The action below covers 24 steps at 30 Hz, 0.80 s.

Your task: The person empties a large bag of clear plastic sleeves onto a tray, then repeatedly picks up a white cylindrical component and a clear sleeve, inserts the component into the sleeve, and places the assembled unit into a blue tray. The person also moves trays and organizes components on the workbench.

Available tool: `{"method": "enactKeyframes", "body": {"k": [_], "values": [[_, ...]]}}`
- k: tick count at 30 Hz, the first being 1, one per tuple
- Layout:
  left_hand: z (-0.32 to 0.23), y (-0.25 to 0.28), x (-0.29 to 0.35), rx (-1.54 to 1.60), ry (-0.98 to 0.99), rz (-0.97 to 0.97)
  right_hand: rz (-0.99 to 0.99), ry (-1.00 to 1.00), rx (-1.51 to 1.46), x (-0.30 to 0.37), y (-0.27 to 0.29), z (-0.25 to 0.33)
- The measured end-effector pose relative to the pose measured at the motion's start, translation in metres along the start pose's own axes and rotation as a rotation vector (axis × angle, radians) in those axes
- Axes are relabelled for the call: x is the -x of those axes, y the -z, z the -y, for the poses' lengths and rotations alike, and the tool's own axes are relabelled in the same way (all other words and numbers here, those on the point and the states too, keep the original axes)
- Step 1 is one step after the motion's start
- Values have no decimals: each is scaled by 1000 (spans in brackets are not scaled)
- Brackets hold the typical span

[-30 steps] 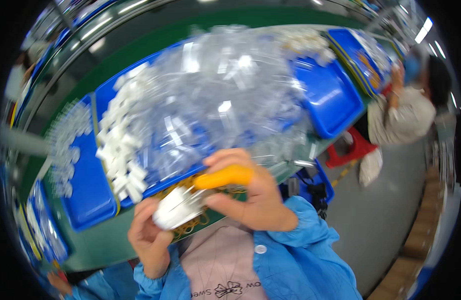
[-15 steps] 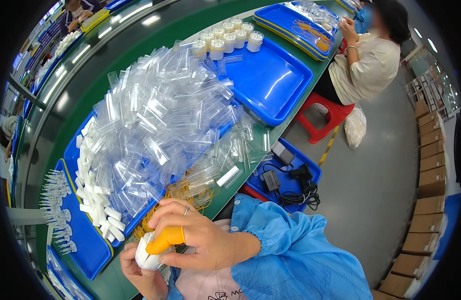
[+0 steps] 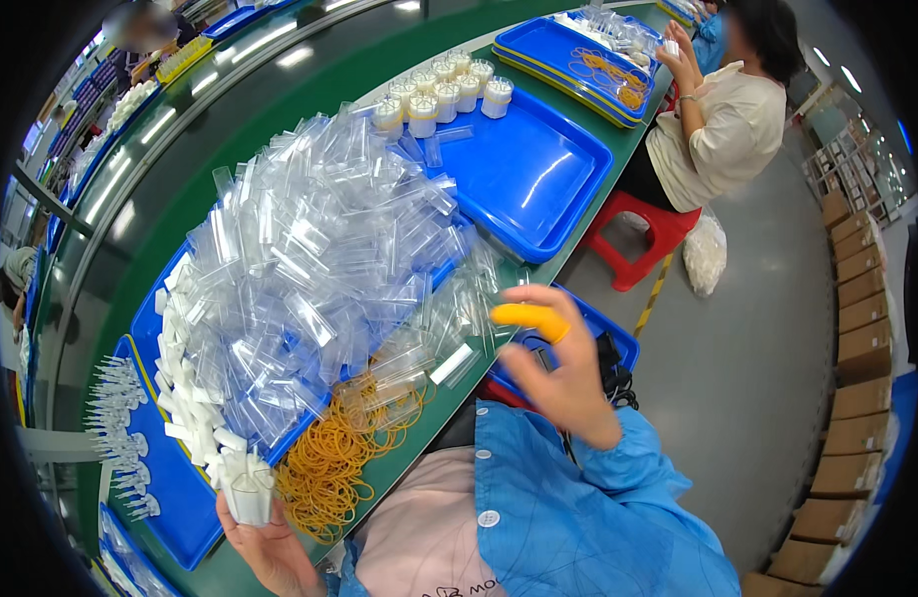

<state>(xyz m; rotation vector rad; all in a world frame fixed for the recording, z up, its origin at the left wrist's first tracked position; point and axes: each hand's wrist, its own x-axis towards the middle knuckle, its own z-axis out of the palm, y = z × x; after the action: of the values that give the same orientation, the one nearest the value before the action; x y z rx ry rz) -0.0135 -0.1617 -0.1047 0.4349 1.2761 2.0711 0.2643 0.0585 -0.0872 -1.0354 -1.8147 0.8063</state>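
A bundle of white pieces (image 3: pixel 250 497) stands upright in my left hand (image 3: pixel 268 555), whose fingers wrap it from below at the lower left. Out over the table's front edge is my right hand (image 3: pixel 563 376), its fingers apart and nothing seen between them. An orange finger cot (image 3: pixel 531 318) covers one of its fingers. Loose clear plastic sleeves (image 3: pixel 414 353) lie just left of that hand. Yellow-brown rubber bands (image 3: pixel 329 463) are heaped between the bundle and those sleeves. Behind them rises a large pile of clear sleeves (image 3: pixel 309 239), with white cylinders (image 3: pixel 188 393) along its left side.
A blue tray (image 3: pixel 528 169) at the back carries several banded white bundles (image 3: pixel 447 99). Left lies a blue tray (image 3: pixel 170 468) beside small clear-and-white parts (image 3: pixel 120 428). A co-worker (image 3: pixel 722 129) sits on a red stool (image 3: pixel 638 234). Cartons (image 3: pixel 847 353) line the right.
My right hand has left the bundle and moved right, its fingers spreading. My left hand has shifted slightly left and down with the bundle, now upright. More of the rubber bands shows.
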Motion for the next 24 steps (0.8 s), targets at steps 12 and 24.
{"method": "enactKeyframes", "body": {"k": [12,24], "values": [[-9,19,-5,106,-31,18,-41,299,648,12,14,-71],[-7,16,-3,141,-31,-12,-48,362,601,14,13,-82]]}}
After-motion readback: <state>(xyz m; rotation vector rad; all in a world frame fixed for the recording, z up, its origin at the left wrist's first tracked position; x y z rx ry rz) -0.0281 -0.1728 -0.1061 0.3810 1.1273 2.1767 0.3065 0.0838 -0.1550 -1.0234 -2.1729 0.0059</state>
